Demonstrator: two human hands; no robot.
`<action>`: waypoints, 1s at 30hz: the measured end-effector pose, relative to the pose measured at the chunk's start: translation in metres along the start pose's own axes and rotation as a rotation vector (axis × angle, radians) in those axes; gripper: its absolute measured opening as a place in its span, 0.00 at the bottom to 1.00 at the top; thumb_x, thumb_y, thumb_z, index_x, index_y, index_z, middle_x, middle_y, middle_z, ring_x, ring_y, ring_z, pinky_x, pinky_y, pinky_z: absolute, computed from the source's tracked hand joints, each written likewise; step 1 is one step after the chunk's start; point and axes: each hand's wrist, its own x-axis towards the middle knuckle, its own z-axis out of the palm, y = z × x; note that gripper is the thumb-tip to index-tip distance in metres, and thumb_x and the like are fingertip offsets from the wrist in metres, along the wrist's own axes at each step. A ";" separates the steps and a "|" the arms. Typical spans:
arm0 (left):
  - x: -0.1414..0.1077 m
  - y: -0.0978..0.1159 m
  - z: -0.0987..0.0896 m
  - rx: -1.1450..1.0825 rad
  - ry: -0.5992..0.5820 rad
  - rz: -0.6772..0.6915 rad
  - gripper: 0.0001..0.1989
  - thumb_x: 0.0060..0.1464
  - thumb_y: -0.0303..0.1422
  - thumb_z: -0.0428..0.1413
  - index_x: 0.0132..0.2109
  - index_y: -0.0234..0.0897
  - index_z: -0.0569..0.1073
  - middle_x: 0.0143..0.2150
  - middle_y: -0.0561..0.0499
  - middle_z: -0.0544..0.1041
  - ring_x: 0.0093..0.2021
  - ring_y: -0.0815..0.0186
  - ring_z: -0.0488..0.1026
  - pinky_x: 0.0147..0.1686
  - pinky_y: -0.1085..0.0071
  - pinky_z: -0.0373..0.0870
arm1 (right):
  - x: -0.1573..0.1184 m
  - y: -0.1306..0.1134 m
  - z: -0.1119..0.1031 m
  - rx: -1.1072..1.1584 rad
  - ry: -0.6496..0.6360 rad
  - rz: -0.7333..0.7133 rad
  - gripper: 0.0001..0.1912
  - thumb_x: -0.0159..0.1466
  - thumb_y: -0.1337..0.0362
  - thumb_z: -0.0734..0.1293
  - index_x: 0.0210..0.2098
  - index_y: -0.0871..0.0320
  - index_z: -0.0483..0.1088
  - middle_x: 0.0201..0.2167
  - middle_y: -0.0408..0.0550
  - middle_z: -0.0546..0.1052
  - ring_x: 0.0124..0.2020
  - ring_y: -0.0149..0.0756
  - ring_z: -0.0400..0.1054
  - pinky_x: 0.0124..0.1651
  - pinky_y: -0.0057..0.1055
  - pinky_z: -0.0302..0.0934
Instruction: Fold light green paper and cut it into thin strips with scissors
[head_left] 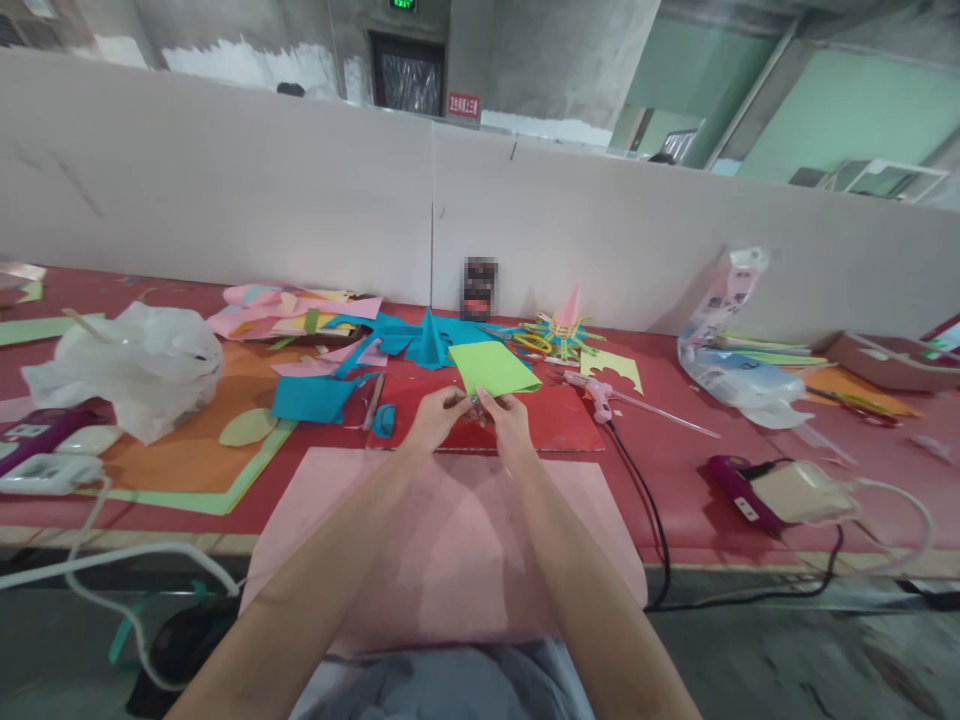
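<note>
A folded piece of lime-green paper is held up between my two hands, over a red board. My left hand pinches its near left edge. Close beside it, my right hand pinches the near corner, thumb on top. Below my wrists a large pink sheet hangs over the table's front edge. Just beyond the paper stand a blue paper cone and a pink cone ringed with yellow and green strips. To the right of my right hand lies a pink glue gun with its black cord.
Coloured paper scraps and a white plastic bag lie to the left. Yellow-handled scissors rest behind the green paper. On the right are a clear plastic bag, a power strip and a box. A white partition rises behind.
</note>
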 end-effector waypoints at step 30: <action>0.002 0.000 -0.003 -0.035 0.032 0.003 0.15 0.47 0.44 0.52 0.28 0.35 0.69 0.24 0.53 0.74 0.27 0.67 0.72 0.30 0.72 0.69 | -0.001 -0.003 0.001 -0.163 0.005 -0.058 0.18 0.49 0.49 0.66 0.22 0.59 0.65 0.19 0.42 0.70 0.18 0.28 0.62 0.19 0.25 0.59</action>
